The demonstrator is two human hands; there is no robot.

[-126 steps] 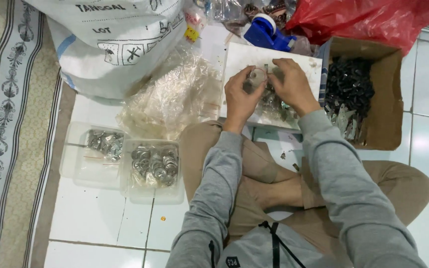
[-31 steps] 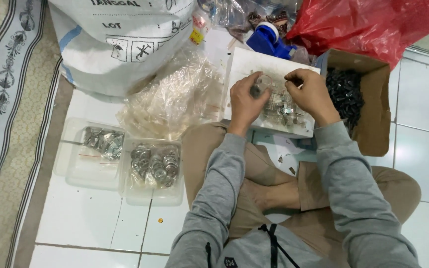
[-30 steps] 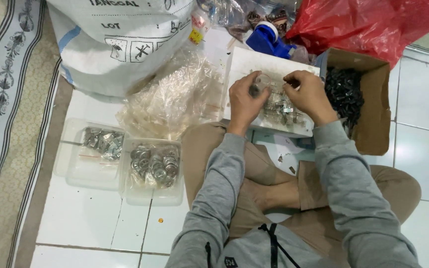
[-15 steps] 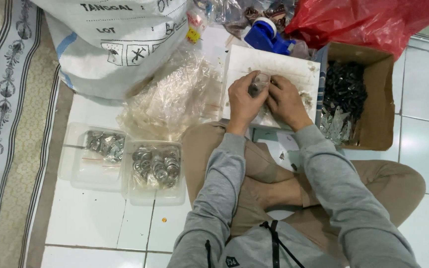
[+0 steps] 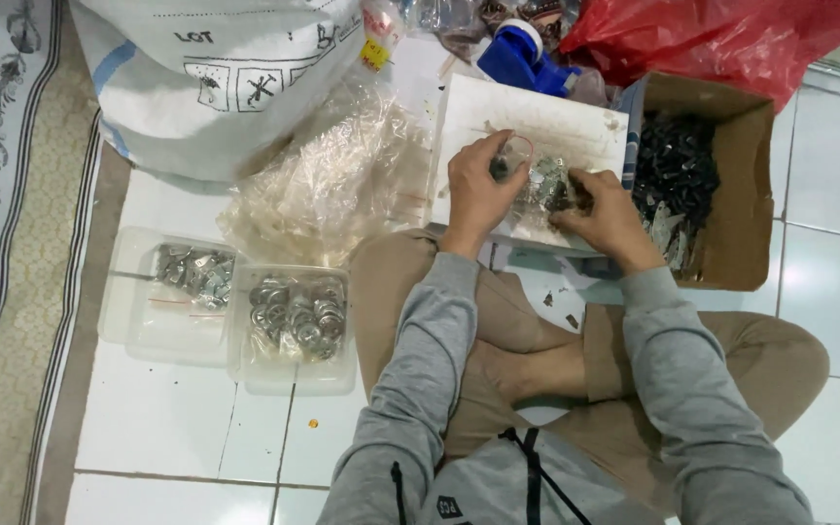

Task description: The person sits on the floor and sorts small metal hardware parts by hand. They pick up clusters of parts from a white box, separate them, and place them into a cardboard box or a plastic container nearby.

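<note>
I sit cross-legged on a tiled floor. My left hand (image 5: 478, 190) holds a small clear plastic bag (image 5: 514, 156) open over a white tray (image 5: 537, 112). My right hand (image 5: 607, 216) rests on a heap of small metal parts (image 5: 548, 185) in that tray, fingers curled over some of them. What lies inside the bag is too small to tell.
Two clear tubs stand at my left, one with metal clips (image 5: 192, 272), one with metal rings (image 5: 298, 316). A pile of clear plastic bags (image 5: 332, 185) lies beside a big white sack (image 5: 216, 68). A cardboard box of black parts (image 5: 678, 175), a red bag (image 5: 712, 34) and a blue item (image 5: 517, 58) sit beyond.
My right hand has moved right and down, from beside the left hand onto the heap of metal parts. The left hand keeps the small bag raised.
</note>
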